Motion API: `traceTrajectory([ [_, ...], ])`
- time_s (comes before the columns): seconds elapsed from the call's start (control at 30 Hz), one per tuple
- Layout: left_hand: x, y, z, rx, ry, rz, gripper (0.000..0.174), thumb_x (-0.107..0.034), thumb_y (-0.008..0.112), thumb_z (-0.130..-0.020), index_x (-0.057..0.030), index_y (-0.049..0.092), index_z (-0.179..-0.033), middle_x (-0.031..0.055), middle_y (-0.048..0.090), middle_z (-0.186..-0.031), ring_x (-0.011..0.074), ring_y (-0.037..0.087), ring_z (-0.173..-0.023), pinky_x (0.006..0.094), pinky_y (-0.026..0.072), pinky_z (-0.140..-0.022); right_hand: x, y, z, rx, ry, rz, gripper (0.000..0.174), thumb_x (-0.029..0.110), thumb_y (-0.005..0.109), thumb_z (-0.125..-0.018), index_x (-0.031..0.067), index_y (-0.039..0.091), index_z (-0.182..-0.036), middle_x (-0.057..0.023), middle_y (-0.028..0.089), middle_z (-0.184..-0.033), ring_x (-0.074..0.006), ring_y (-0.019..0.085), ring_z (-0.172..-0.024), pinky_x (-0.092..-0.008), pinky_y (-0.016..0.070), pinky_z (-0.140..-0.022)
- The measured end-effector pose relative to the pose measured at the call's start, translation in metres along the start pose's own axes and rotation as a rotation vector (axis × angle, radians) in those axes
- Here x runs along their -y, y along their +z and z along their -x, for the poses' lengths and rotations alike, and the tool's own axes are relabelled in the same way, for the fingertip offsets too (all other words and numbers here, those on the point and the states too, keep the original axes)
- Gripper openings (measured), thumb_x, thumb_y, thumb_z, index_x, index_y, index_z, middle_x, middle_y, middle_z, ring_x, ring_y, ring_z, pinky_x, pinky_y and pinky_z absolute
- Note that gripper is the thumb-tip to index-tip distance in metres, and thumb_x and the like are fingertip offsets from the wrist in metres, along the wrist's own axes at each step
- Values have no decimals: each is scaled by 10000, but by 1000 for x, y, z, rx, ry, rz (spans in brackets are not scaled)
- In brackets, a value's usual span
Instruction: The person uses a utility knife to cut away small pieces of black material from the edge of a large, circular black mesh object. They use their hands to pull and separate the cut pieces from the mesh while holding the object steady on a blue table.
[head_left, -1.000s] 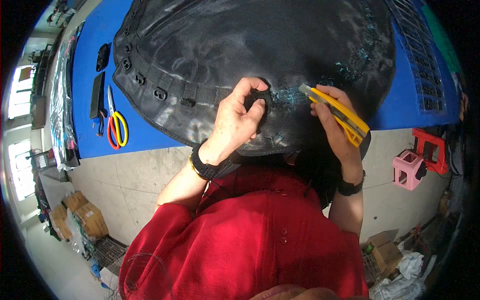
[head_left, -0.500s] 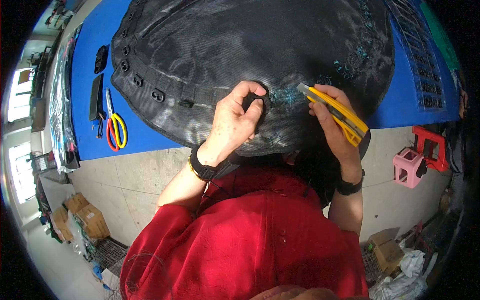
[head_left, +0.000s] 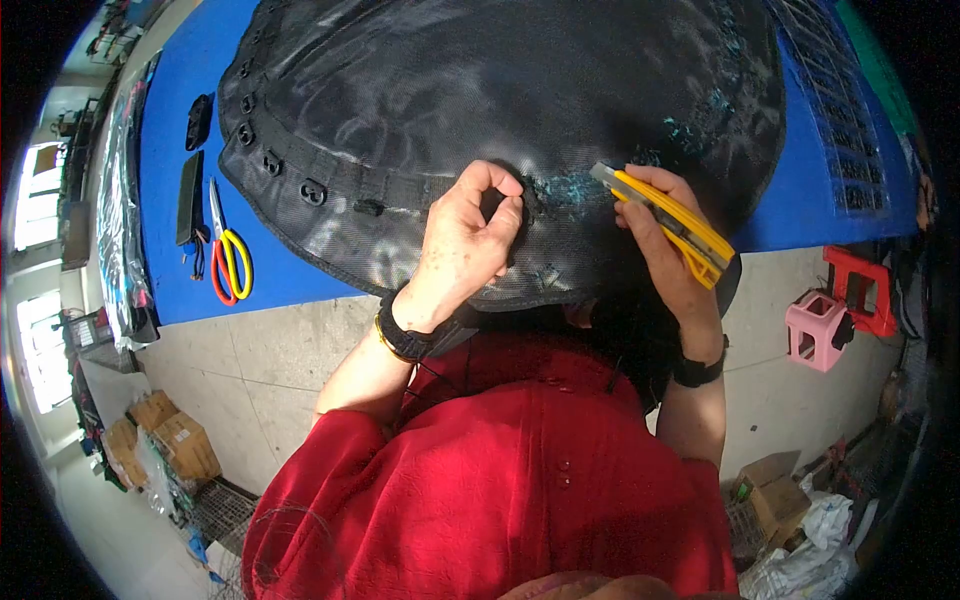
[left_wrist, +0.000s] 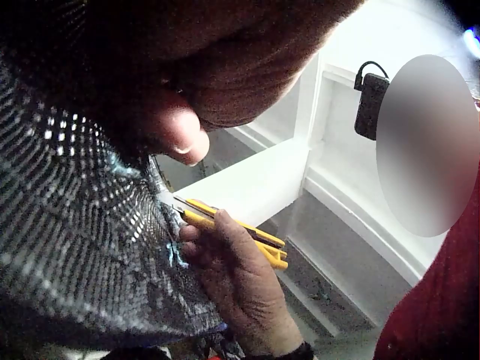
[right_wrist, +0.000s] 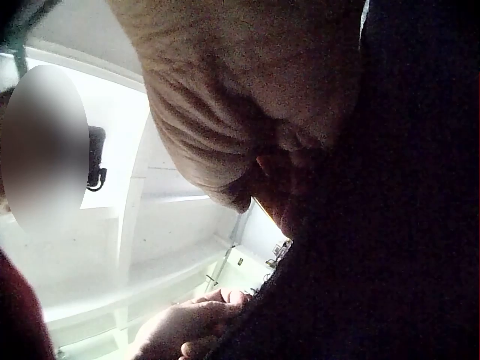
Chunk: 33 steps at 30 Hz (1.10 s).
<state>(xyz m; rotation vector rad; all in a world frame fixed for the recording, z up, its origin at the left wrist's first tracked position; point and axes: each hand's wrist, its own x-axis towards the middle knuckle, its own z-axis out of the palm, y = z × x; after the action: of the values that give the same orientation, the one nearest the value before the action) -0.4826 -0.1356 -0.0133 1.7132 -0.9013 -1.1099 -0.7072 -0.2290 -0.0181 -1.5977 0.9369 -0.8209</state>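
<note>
A large black mesh piece [head_left: 450, 110] lies over the blue table, with teal thread bits [head_left: 565, 188] on it between the hands. The left hand [head_left: 468, 235] pinches a dark bit of the mesh piece between thumb and index finger, left of the threads. Held in the right hand [head_left: 672, 240] is a yellow utility knife [head_left: 680, 222], its blade pointing up-left just right of the threads. In the left wrist view the knife [left_wrist: 196, 214] has its blade end close to the mesh [left_wrist: 112, 240]. The right wrist view is mostly dark.
Scissors with red and yellow handles [head_left: 232, 262] lie on the blue table [head_left: 180, 285] at left, beside a dark strap [head_left: 190, 197]. Clear plastic packs [head_left: 845, 120] lie at right. Pink [head_left: 815, 332] and red [head_left: 875, 300] stools stand on the floor at right.
The mesh piece has shifted slightly left in view, along with the left hand. The knife has moved slightly left and up with the right hand; both hands keep their grips.
</note>
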Motion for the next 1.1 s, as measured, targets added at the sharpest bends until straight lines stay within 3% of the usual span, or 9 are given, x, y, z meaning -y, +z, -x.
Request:
traceTrajectory([
  [0.5,-4,0,1,-3,-12,1,82,-98,631,-1063,-70,574,-1116,-19,581,-678,68,530,-442,242,399,-391,-4,1,1,-9,-67,27,308,156,692,-1057,48,651,-1342,-44,706,-1167,-100,675,-973,-270,561,-874],
  [0.6,-5,-2,1,4,-30,1,111,-119,625,-1044,-53,598,-1129,16,630,-662,95,592,-460,265,476,-425,-3,-1,1,0,-64,43,310,160,695,-1056,48,652,-1341,-45,705,-1172,-102,674,-977,-271,558,-883],
  [0.7,-3,1,1,-8,-16,15,86,-97,630,-1062,-66,573,-1119,-17,579,-679,68,524,-440,244,401,-392,-2,-2,1,9,-54,28,311,162,696,-1055,47,653,-1341,-46,703,-1182,-102,671,-984,-272,556,-887],
  [1.1,-3,1,0,-12,-22,5,92,-101,632,-1062,-68,570,-1123,-14,584,-686,69,522,-436,247,400,-386,-1,-1,1,9,-48,-2,303,149,697,-1051,46,658,-1333,-38,700,-1194,-97,653,-1013,-264,545,-900],
])
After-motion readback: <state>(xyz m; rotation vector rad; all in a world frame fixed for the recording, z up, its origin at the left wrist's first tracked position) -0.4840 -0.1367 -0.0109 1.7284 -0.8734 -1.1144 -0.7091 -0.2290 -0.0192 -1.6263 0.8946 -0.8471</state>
